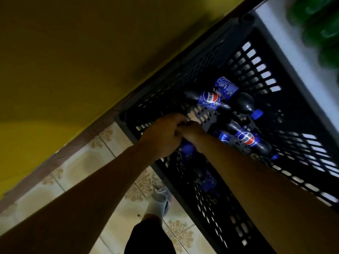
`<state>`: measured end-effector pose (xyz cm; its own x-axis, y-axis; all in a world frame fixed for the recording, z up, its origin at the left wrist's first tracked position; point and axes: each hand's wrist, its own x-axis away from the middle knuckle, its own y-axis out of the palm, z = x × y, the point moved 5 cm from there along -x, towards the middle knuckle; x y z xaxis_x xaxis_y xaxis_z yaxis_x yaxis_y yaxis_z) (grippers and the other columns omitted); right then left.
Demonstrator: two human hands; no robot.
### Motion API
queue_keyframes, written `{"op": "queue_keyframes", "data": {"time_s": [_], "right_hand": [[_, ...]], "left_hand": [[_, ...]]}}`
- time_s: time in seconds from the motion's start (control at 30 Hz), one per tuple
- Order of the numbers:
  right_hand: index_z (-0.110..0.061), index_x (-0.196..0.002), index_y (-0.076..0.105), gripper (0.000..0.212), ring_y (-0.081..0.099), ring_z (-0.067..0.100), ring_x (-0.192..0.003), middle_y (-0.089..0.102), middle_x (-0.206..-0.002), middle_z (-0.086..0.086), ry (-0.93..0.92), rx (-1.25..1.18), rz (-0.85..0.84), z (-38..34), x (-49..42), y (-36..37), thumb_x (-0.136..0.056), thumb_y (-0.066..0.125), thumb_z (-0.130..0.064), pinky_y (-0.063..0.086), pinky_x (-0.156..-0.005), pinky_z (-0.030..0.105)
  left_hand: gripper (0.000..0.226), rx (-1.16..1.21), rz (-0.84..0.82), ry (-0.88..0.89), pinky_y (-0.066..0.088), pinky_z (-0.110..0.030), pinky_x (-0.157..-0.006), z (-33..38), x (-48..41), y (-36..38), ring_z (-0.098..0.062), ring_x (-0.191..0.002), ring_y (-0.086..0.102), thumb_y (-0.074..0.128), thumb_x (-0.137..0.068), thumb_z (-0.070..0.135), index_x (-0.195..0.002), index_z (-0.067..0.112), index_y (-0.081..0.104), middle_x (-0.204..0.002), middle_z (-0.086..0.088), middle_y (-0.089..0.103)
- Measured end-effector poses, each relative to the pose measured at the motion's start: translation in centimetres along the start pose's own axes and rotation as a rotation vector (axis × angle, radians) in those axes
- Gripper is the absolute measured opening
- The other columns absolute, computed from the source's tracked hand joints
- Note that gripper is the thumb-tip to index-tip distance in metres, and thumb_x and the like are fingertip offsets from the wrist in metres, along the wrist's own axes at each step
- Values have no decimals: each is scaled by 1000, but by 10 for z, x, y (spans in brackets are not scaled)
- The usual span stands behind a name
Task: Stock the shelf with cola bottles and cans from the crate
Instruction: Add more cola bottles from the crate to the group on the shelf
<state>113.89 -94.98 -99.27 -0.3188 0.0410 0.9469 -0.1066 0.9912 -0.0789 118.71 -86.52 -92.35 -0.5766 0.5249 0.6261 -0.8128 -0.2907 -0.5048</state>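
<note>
stage: unloading, much left, judging by contents | crate [201,57] on floor holds several cola bottles [209,99] | left hand [163,134] and right hand [192,132] together inside crate, grip unclear | shelf [271,19] shows only green bottles [321,24]

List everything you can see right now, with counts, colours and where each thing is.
crate: one, black, latticed, between wall and shelf
cola bottles: at least three, dark, blue labels, lying in the crate; dimmer blue shapes uncountable
green bottles: blurred, count unclear, on the shelf
shelf: one, white, beside the crate
floor: beige patterned tiles
wall: yellow, brown skirting
foot: one, pale sock, on the floor
hands: left hand and right hand, together at the crate's near wall; grip unclear
</note>
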Motion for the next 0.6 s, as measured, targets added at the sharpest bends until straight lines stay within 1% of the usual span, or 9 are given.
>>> {"op": "queue_keyframes", "data": {"time_s": [0.03, 0.1, 0.2, 0.23, 0.3, 0.4, 0.5, 0.57, 0.6], "right_hand": [[-5, -120, 58, 41, 62, 24, -97, 62, -122, 12, 71, -88, -9, -2, 15, -13, -87, 66, -28, 50, -62, 26], [-8, -114, 63, 46, 67, 24, -88, 69, -109, 10, 129, -124, -42, -8, 47, -40, -78, 72, -35, 55, -68, 29], [-10, -88, 65, 22, 67, 16, -60, 70, -71, 3, 51, -9, -37, -25, 122, -79, -79, 72, -29, 56, -60, 23], [-12, -84, 65, 20, 67, 16, -61, 69, -70, 2, 30, 75, -20, -30, 150, -92, -77, 73, -30, 57, -62, 25], [-15, -86, 69, 26, 69, 18, -70, 71, -79, 3, 9, 254, -31, -47, 219, -116, -72, 75, -35, 58, -72, 30], [-16, -81, 71, 32, 66, 18, -64, 73, -78, 4, 15, 433, -131, -86, 331, -144, -67, 73, -45, 55, -69, 30], [-13, -80, 69, 27, 67, 19, -65, 74, -75, 4, 7, 420, -251, -127, 437, -160, -78, 69, -41, 55, -80, 35], [-15, -84, 68, 25, 70, 25, -77, 75, -79, 3, -24, 363, -327, -149, 497, -168, -86, 60, -39, 52, -92, 41], [-17, -90, 68, 30, 70, 28, -87, 76, -85, 3, -58, 357, -330, -159, 524, -174, -86, 56, -44, 49, -98, 43]], "left_hand": [[47, -10, 32, 0, 44, -42, -101, 9, 6, -10, -23, -121, 51, 50, -90, 5, -135, 18, 48, -132, -7, 53], [56, -58, 65, 7, 41, -44, -104, 30, 22, -30, -26, -127, 45, 52, -88, 5, -141, 19, 40, -138, -8, 46], [70, -148, 31, 31, 40, -49, -103, 68, 57, -56, -29, -133, 36, 60, -87, 11, -148, 22, 26, -144, -8, 37], [75, -199, 14, 47, 40, -49, -103, 83, 71, -63, -29, -134, 33, 63, -86, 15, -149, 23, 23, -146, -7, 35], [84, -333, 1, 118, 41, -47, -102, 119, 103, -77, -29, -135, 31, 67, -84, 26, -151, 23, 16, -148, -7, 31], [99, -397, -56, 253, 38, -44, -104, 183, 151, -97, -27, -138, 26, 74, -75, 47, -151, 22, 15, -152, -5, 27], [103, -273, -28, 348, 38, -43, -104, 249, 198, -121, -28, -134, 36, 79, -65, 56, -146, 16, 29, -144, -7, 41], [92, -117, 105, 360, 44, -41, -98, 284, 230, -144, -27, -124, 49, 81, -65, 51, -139, 15, 41, -133, -8, 53], [83, -44, 181, 359, 47, -40, -94, 298, 247, -157, -26, -118, 53, 82, -67, 46, -135, 15, 46, -127, -8, 57]]}}
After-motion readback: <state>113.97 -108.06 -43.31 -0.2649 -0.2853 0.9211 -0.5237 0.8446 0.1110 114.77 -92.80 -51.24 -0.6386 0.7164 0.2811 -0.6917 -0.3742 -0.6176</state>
